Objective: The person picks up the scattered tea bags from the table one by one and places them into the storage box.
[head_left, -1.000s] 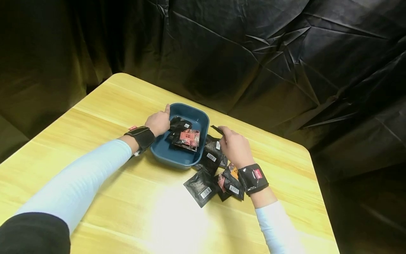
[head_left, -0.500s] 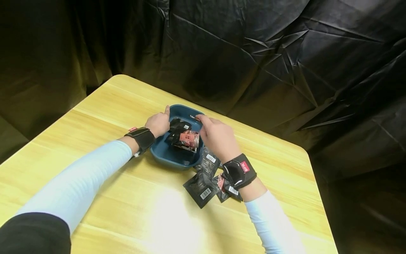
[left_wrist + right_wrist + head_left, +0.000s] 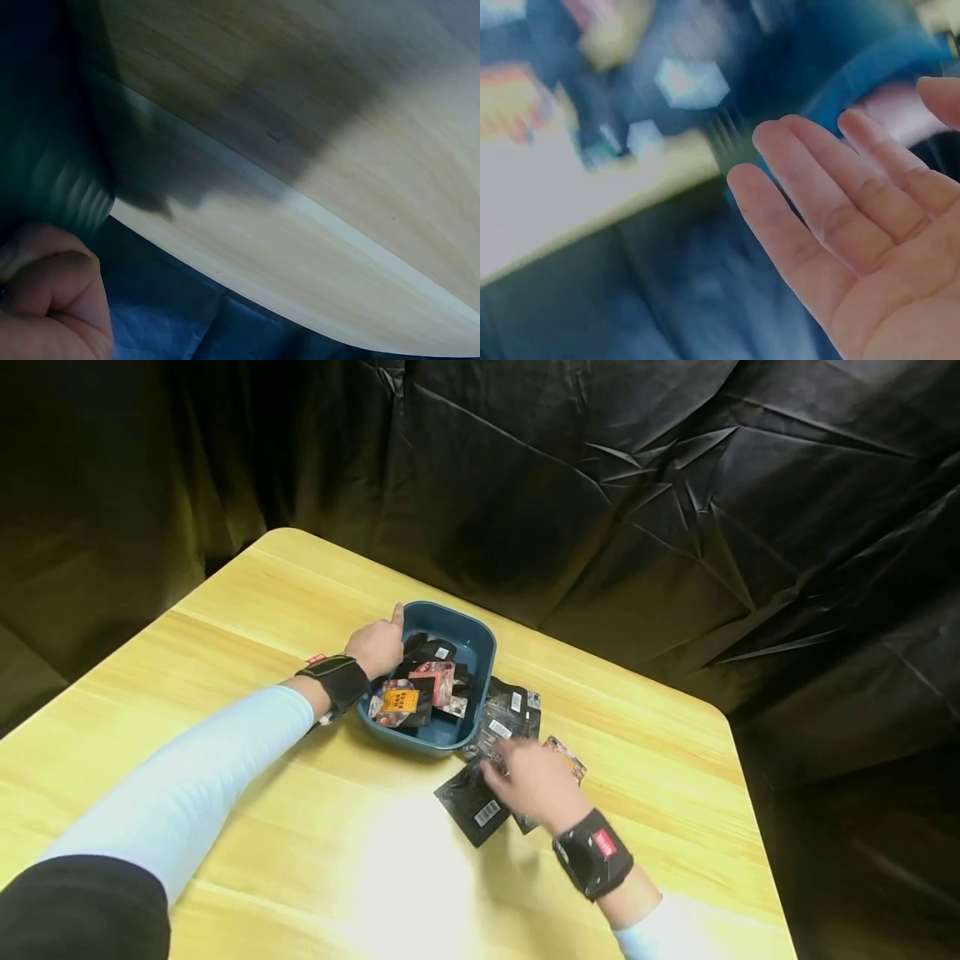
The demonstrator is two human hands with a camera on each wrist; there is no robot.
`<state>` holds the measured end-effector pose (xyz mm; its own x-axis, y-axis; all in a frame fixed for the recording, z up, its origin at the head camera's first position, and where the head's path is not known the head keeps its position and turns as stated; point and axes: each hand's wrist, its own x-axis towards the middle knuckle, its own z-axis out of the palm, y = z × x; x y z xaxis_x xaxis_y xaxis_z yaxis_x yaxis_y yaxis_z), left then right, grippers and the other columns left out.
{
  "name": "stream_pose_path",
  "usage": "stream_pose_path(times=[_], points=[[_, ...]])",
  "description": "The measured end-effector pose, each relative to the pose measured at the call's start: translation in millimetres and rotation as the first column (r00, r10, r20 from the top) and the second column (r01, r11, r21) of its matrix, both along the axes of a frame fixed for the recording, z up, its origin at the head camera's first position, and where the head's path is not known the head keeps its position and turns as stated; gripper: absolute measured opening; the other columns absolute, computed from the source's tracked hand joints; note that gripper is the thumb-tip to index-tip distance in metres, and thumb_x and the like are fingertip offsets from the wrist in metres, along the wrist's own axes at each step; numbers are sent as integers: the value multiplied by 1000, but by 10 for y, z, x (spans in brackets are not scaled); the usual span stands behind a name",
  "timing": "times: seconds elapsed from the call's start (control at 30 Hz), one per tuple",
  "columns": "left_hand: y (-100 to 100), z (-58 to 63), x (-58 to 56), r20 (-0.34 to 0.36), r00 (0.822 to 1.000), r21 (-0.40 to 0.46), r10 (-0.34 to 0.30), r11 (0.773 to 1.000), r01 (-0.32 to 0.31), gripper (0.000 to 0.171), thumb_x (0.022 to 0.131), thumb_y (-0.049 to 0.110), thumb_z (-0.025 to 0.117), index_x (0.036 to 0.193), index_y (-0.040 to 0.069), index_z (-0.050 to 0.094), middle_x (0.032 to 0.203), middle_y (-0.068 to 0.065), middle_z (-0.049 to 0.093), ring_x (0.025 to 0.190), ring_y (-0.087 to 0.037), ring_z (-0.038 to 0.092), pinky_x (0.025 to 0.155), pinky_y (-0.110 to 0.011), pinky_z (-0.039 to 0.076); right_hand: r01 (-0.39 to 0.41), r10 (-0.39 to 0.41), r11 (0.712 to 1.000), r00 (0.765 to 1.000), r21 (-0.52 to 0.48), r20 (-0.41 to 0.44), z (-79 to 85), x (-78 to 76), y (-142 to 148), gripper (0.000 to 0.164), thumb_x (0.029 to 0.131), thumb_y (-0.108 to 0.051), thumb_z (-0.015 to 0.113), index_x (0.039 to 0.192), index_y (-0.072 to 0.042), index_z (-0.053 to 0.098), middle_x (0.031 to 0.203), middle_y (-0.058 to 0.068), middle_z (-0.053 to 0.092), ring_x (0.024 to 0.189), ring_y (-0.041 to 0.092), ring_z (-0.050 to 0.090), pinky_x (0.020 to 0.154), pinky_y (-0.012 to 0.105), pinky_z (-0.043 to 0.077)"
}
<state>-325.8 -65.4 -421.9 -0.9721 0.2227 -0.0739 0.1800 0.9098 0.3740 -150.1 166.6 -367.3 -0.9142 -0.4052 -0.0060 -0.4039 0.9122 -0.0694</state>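
Note:
A blue rectangular tub [image 3: 420, 745] stands mid-table. My left hand [image 3: 375, 647] grips its left rim, index finger stretched along the edge; curled fingers [image 3: 56, 300] show in the left wrist view. Inside the tub lie several flat packets, among them one with an orange label [image 3: 397, 700] and one with a red label [image 3: 438, 681]. My right hand [image 3: 536, 777], blurred in the head view, hovers over the packets on the table with nothing in it. In the right wrist view its fingers [image 3: 840, 202] are spread and straight. A black packet with a barcode [image 3: 472, 806] lies beside the thumb.
More black packets [image 3: 513, 718] lie heaped against the tub's right side. Another packet [image 3: 567, 756] shows partly behind the right hand. The wooden table [image 3: 262, 602] ends at a rounded far edge, with black sheeting [image 3: 510, 485] hanging behind it.
My right hand carried a packet over the tub and let it go, then came back to the table packets. The orange-labelled packet now lies in the tub. My left hand stayed on the rim.

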Motion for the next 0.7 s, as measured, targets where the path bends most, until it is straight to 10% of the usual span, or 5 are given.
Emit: stream_pose_path(times=[0.2, 0.43, 0.7], points=[[13, -5, 1, -6, 1000, -1, 11, 1000, -11, 69, 92, 12, 46, 149, -3, 9, 58, -4, 45, 48, -16, 41, 44, -27, 31, 45, -59, 994, 989, 103, 135, -487, 265, -26, 79, 81, -63, 56, 128, 1, 54, 122, 20, 60, 108, 33, 61, 85, 42, 50], [15, -14, 6, 9, 1000, -4, 14, 1000, -14, 70, 93, 13, 47, 149, -3, 8, 60, -5, 46, 50, -17, 44, 45, -27, 32, -38, 61, 984, 990, 174, -129, -723, 355, -59, 52, 82, -28, 62, 122, 5, 57, 111, 19, 66, 97, 31, 65, 72, 37, 54], [16, -12, -24, 0, 1000, -9, 1, 1000, -1, 71, 93, 15, 48, 149, -3, 8, 63, -7, 48, 53, -19, 46, 46, -28, 34, -36, 14, 997, 953, -66, -302, -92, 158, 3, 38, 78, -8, 64, 115, 0, 61, 71, 4, 65, 56, 15, 57, 45, 24, 42]])
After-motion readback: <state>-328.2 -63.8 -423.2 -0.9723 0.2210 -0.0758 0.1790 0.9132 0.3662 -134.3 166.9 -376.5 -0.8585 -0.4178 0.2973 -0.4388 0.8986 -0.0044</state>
